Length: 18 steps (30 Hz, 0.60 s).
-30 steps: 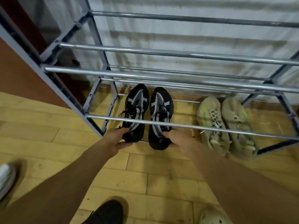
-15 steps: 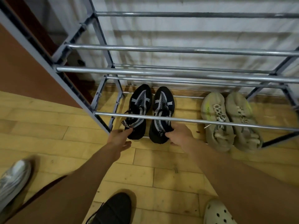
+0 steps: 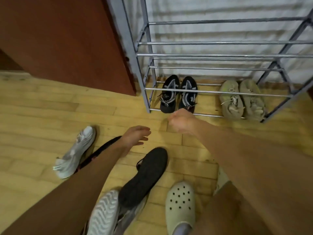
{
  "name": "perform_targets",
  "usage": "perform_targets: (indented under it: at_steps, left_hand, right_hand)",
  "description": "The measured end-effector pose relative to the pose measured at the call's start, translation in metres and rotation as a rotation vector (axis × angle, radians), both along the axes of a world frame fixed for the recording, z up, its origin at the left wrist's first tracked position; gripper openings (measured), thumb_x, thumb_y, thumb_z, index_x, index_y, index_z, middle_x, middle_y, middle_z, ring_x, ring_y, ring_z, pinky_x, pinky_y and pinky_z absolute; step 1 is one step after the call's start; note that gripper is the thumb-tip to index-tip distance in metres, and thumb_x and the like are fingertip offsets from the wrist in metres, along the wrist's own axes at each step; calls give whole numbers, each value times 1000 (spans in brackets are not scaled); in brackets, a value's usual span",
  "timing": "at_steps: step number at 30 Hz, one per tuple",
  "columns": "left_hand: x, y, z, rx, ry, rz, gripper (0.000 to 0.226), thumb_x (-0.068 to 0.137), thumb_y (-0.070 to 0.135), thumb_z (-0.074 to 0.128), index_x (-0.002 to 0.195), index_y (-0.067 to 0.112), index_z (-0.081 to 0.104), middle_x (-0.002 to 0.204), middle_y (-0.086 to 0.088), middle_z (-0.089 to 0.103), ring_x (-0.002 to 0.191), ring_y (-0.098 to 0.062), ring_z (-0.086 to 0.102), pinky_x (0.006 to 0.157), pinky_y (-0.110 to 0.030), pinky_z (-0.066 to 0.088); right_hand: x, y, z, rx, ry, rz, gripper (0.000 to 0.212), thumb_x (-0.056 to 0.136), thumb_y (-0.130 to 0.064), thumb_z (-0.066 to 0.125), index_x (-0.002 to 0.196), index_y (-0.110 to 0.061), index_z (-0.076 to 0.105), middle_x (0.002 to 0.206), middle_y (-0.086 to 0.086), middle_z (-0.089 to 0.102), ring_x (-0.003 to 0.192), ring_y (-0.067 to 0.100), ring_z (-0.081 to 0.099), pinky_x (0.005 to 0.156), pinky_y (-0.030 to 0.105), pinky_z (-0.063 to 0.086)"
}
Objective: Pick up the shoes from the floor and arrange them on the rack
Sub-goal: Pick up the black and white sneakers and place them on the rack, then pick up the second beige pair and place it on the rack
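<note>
A pair of black-and-white shoes (image 3: pixel 178 94) sits on the bottom tier of the grey metal rack (image 3: pixel 220 89), at its left end. A beige pair (image 3: pixel 242 100) sits to the right on the same tier. My right hand (image 3: pixel 180 122) hovers just in front of the black pair, fingers loosely curled, holding nothing. My left hand (image 3: pixel 135 135) is lower and to the left, over the floor, fingers spread and empty. On the floor lie a silver shoe (image 3: pixel 76 153), a black shoe (image 3: pixel 144 175) and a second silver shoe (image 3: pixel 105 214) sole-up.
A pale clog (image 3: pixel 180 206) is worn on a foot at the bottom. A dark strap-like shoe (image 3: pixel 101 148) shows under my left forearm. A red-brown cabinet (image 3: pixel 67 39) stands left of the rack. The floor is yellow wood boards (image 3: pixel 42 116).
Both hands have let go of the black-and-white pair and pulled back from the rack. The view has swung down and left, so the floor shoes now show.
</note>
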<state>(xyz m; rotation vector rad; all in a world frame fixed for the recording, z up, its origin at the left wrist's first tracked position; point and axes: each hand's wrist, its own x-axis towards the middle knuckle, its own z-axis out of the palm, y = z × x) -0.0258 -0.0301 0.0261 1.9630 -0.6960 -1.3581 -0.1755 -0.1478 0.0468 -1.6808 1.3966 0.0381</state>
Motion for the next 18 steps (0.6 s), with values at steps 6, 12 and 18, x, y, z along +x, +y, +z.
perform_targets:
  at_steps: [6,12,18]
  left_hand:
    - [3,118,4,50,-41,3,27,92,24,57,118,19,61,111,1,64,105,-17,61,92,-30,43]
    - [11,239,-37,104,-6,191,20,91,6,56,110,6,63,102,-9,63,87,-17,61,75,-23,46]
    - [-18,287,-77,146,-216,118,22,87,6,63,108,4,67,105,-9,63,101,-23,60,72,-12,43]
  right_hand:
    - [38,96,19,118,-118,1,29,91,-10,58,118,-1,66,121,14,65,105,31,64,92,43,56]
    - [60,186,8,154,-42,309,33,94,-15,55,126,-6,60,127,12,61,109,29,62,93,43,55]
    - [73,207,14,35,49,611,31,95,-17,55,119,-1,66,125,19,65,113,35,62,97,46,52]
